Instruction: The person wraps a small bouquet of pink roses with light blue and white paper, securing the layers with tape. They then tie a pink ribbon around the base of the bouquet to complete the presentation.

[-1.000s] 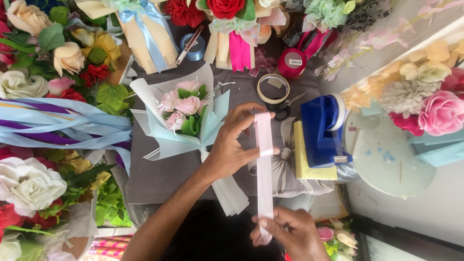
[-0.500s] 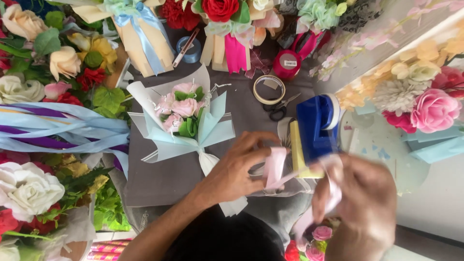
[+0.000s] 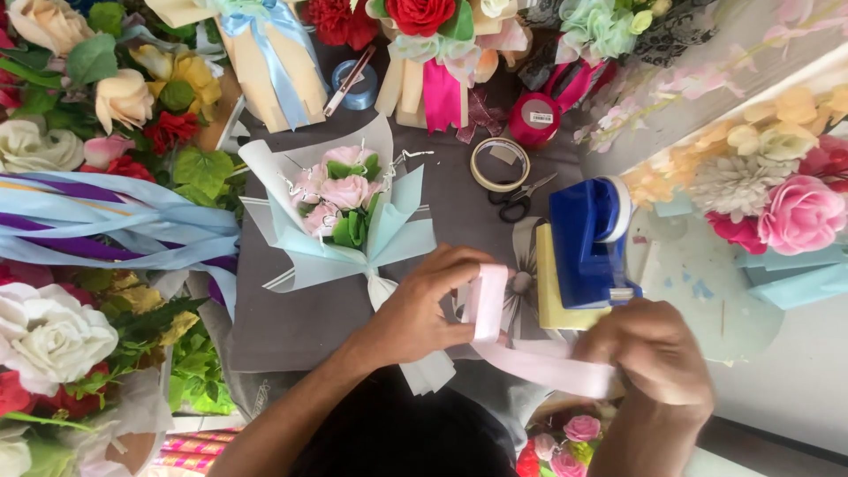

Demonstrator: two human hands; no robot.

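We have the small bouquet (image 3: 344, 208) wrapped and lying on the grey table (image 3: 291, 318), with no bow yet. Our left hand (image 3: 422, 309) pinches a fold of pale pink ribbon (image 3: 488, 305); our right hand (image 3: 649, 349) grips its other end, beside the blue tape dispenser (image 3: 587, 238).

A grey tabletop (image 3: 300, 318) fills the middle; artificial flowers (image 3: 106, 106) crowd it from nine to twelve o'clock; more bouquets (image 3: 777, 194) sit at three o'clock on a pale surface (image 3: 795, 353); the light is even and bright.
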